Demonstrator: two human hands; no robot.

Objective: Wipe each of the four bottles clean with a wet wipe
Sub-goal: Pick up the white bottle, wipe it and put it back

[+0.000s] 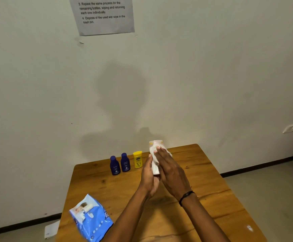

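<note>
A pale pink-white bottle (155, 166) is held above the middle of the wooden table (203, 172), bottom end pointing up. My left hand (149, 177) grips its lower part from the left. My right hand (170, 168) lies over the bottle's right side with straight fingers, pressing a white wet wipe (168, 151) against it. Two dark blue bottles (115, 165) (125, 162) and a yellow bottle (137, 159) stand upright in a row near the table's far edge, left of my hands.
A blue pack of wet wipes (91, 218) lies at the table's near left corner. A white paper (52, 229) lies on the floor below it. The wall stands right behind the table, with an instruction sheet (103, 14) taped high up.
</note>
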